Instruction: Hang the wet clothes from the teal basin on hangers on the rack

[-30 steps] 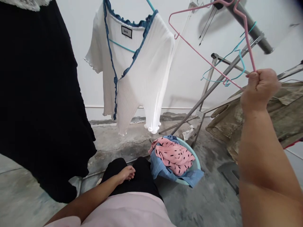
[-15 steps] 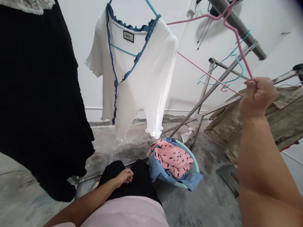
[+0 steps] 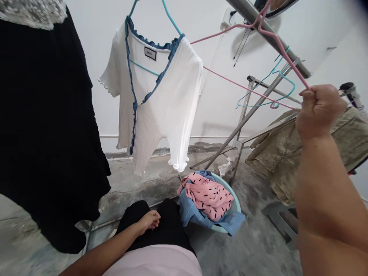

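My right hand (image 3: 321, 107), raised at the right, is closed around one end of a pink wire hanger (image 3: 287, 55). The hanger's top reaches the metal rail, and no clothing hangs from it. My left hand (image 3: 151, 221) lies over my black-clad lap with its fingers curled, and nothing shows in it. A white ribbed short-sleeved top (image 3: 161, 115) with blue ruffled trim hangs on a teal hanger (image 3: 171, 17) in front of me. Below it, a light blue basin (image 3: 238, 199) holds a pink cloth with black marks (image 3: 208, 195) and blue fabric (image 3: 191, 211).
A black garment (image 3: 48, 126) hangs close by at the left. The metal rail (image 3: 276, 40) and its slanted legs stand at the right. A bare teal hanger (image 3: 289, 80) and khaki clothing (image 3: 276, 165) hang beyond. A grey stool (image 3: 283, 220) is on the concrete floor.
My right hand has moved rightward relative to the rail, pulling its end of the pink hanger along. My view has shifted slightly, so the white top appears farther left. My left hand stays on my lap.
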Available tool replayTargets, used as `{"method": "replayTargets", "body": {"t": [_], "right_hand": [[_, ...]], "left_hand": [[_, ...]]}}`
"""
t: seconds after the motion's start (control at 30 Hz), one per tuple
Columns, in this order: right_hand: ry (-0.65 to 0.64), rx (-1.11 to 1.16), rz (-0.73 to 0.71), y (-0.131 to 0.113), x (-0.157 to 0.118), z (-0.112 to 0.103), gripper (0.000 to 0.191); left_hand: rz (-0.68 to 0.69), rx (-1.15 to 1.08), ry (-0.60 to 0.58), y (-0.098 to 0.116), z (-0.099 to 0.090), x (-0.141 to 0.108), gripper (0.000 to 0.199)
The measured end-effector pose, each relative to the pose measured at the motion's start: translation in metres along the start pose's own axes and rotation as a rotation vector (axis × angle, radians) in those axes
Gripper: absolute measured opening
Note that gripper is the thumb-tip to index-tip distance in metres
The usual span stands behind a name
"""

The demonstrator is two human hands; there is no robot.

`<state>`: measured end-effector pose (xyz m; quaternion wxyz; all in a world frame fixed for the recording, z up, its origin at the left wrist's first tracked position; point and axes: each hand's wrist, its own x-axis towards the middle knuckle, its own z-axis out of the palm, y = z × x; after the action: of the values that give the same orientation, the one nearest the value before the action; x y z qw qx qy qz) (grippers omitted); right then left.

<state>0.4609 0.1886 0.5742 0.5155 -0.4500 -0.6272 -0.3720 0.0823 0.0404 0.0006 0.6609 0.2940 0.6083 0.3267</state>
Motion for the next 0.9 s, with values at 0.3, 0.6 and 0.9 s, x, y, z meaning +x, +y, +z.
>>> {"method": "replayTargets", "body": {"t": [0.3,0.6,0.9], "right_hand": [[0.188,0.136,-0.179,0.003,0.020,0.002,0.025],[0.099,0.108,-0.058,-0.012,0.048,-0.014,0.019],[-0.163,0.139,0.075,-0.031,0.065,-0.046,0.017]], "left_hand": [[-0.011,0.022,0.012,0.002,-0.002,-0.002,0.005],[-0.008,0.042,0.017,-0.001,-0.002,0.001,0.013],[-0.024,0.063,0.047,-0.003,0.001,0.008,0.010]]}}
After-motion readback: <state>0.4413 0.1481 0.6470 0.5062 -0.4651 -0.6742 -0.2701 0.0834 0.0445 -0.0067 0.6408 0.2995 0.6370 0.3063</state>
